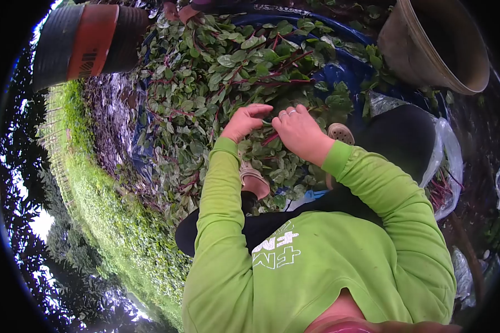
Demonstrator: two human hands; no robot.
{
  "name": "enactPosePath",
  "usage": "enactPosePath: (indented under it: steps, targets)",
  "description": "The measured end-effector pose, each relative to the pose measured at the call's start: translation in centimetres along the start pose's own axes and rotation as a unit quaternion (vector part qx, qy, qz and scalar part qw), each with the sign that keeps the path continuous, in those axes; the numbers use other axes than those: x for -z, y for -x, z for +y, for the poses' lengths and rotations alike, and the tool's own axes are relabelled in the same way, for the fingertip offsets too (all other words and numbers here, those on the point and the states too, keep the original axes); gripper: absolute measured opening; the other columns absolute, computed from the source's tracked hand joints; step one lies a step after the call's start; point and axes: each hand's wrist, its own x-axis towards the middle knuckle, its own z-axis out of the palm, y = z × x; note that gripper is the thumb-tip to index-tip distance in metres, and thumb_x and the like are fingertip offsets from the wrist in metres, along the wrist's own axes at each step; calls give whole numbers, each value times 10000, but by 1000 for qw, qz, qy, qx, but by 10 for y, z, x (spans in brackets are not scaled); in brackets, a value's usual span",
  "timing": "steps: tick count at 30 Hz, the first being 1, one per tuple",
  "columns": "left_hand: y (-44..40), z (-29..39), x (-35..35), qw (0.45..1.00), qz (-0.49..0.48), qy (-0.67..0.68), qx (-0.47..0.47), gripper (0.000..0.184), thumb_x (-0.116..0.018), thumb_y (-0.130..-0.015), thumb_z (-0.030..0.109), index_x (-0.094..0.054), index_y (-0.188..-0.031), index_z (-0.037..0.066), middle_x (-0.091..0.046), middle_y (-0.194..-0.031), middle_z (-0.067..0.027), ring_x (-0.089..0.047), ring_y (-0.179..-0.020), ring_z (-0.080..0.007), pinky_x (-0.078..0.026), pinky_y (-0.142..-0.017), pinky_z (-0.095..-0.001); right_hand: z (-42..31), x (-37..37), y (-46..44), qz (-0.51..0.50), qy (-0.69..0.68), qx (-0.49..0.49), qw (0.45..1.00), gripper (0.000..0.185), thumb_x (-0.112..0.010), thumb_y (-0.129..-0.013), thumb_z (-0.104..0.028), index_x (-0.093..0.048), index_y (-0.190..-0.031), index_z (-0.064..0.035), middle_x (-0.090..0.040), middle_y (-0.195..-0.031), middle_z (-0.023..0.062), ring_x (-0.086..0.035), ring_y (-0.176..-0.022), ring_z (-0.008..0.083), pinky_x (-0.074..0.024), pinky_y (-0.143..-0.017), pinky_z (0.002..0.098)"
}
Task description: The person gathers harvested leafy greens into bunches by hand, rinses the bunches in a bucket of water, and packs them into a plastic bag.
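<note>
My right hand point(303, 133), with a ring on one finger, is closed on a dark red stem point(270, 139) at the middle of the view. Facing it from the left, my left hand point(243, 123) has its thumb and fingers apart, with the fingertips close to the right hand. A bit of green shows between the two hands; whether the left fingers touch it I cannot tell. Beneath both hands spreads a large heap of leafy greens point(205, 94) with dark red stems.
The greens lie on a blue tarp point(347, 75). A large bucket point(408, 47) stands at upper right, a black-and-red container point(91, 47) at upper left. A clear plastic bag point(453, 158) with red stems lies right of my knee. My shoes point(254, 182) rest among the leaves.
</note>
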Motion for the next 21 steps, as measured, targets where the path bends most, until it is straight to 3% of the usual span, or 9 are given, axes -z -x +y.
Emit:
enactPosePath:
  steps: [2, 5, 6, 8, 11, 14, 17, 20, 21]
  targets:
    - [-54, -29, 16, 985, 121, -110, -61, 443, -540, -766, -88, -739, -1145, 28, -717, -1170, -103, -678, -1091, -225, -508, -999, -323, 0, 5, 0, -7, -1, 18, 1000, 143, -615, -826, -157, -615, -952, -89, -647, -936, 72, -615, -955, 233, -421, -848, 389]
    - [-118, -60, -1, 858, 206, -415, -221, 288, -577, -824, 4, -751, -1051, 34, -708, -1149, -159, -659, -1049, -371, -520, -973, -437, 1, 1, 1, -47, -37, 34, 998, 144, -627, -828, -159, -606, -953, -92, -652, -899, 57, -616, -956, 235, -409, -877, 400]
    - [-134, -72, -7, 775, 248, -519, -263, 261, -638, -818, 45, -752, -1052, 61, -702, -1145, -125, -636, -1081, -352, -503, -975, -436, 2, -2, 0, -58, -52, 37, 996, 144, -629, -827, -158, -605, -953, -92, -653, -891, 55, -617, -959, 238, -408, -881, 403]
    - [-129, -51, -26, 754, 261, -557, -229, 271, -694, -787, 84, -729, -1054, 56, -695, -1065, -123, -626, -1043, -350, -494, -947, -439, 3, -5, 0, -61, -63, 29, 996, 124, -622, -829, -132, -606, -944, -92, -654, -868, 59, -624, -976, 248, -398, -940, 428]
    - [-123, -32, -23, 765, 213, -576, -195, 258, -727, -752, 118, -701, -1006, 75, -670, -995, -126, -613, -1015, -342, -480, -945, -445, 6, -3, -1, -99, -39, 25, 994, 117, -607, -831, -112, -635, -938, -77, -653, -913, 85, -625, -1001, 262, -393, -993, 470]
    - [-127, -40, -4, 826, 159, -502, -199, 216, -723, -741, 129, -683, -947, 77, -652, -966, -122, -593, -1020, -335, -475, -931, -444, 5, 4, -2, -92, -29, -4, 995, 139, -599, -840, -128, -661, -939, -53, -641, -953, 87, -614, -1027, 267, -411, -981, 479]
    - [-98, -25, 3, 863, 133, -436, -217, 184, -701, -751, 121, -701, -930, 79, -645, -976, -122, -601, -985, -337, -479, -917, -428, 10, 3, -8, -98, -53, -4, 994, 188, -597, -847, -159, -679, -964, -36, -649, -1111, 121, -590, -1132, 292, -425, -971, 479]
    - [-75, -27, 9, 890, 106, -386, -219, 210, -707, -749, 105, -702, -956, 76, -631, -957, -129, -610, -937, -337, -497, -871, -414, 15, -22, -4, 38, 13, 22, 999, 217, -591, -855, -176, -693, -989, -39, -624, -1281, 170, -524, -1285, 325, -424, -978, 461]
    - [-65, -24, 7, 901, 96, -367, -211, 210, -712, -746, 102, -699, -953, 72, -628, -949, -129, -610, -937, -334, -500, -860, -414, 14, -18, -5, 0, -13, 18, 1000, 234, -579, -868, -166, -695, -1030, -43, -542, -1433, 185, -435, -1397, 348, -380, -1065, 528]
